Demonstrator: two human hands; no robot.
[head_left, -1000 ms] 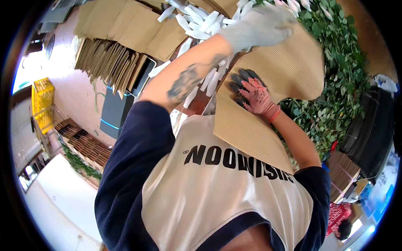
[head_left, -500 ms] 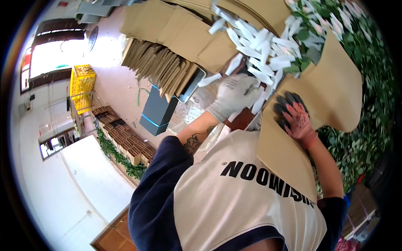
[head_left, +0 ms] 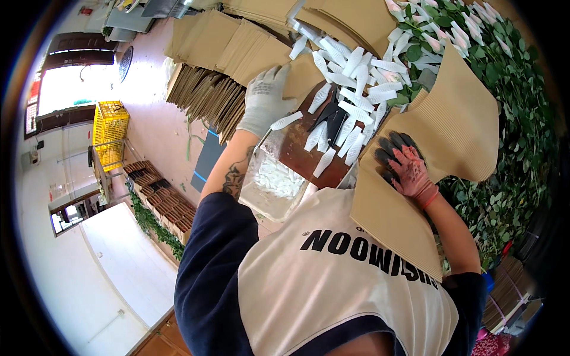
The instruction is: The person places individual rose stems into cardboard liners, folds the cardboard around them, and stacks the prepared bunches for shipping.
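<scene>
My left hand (head_left: pixel 266 98), in a pale grey-white glove, reaches out over a stack of flat cardboard sheets (head_left: pixel 222 50). Its fingers are stretched and hold nothing that I can see. My right hand (head_left: pixel 408 166), in a red glove with black fingers, lies flat with fingers spread on a large bent sheet of corrugated cardboard (head_left: pixel 457 127), which slants against my shirt. Between the hands, white mesh foam sleeves (head_left: pixel 356 110) lie loosely piled on a dark brown tabletop (head_left: pixel 297 145). A black tool (head_left: pixel 334 121), partly covered, rests among them.
Below my left forearm sits a clear-sided box (head_left: pixel 276 184) of small white pieces. Pink roses (head_left: pixel 460 35) and leafy stems (head_left: pixel 522 118) line the right. Upright folded cardboard (head_left: pixel 205 98), a yellow crate (head_left: pixel 110 133) and a row of brown-topped boxes (head_left: pixel 160 193) stand left.
My left hand has moved left and away from the foam sleeves to the cardboard stack, uncovering the tabletop, black tool and clear-sided box. My right hand stays on the corrugated sheet.
</scene>
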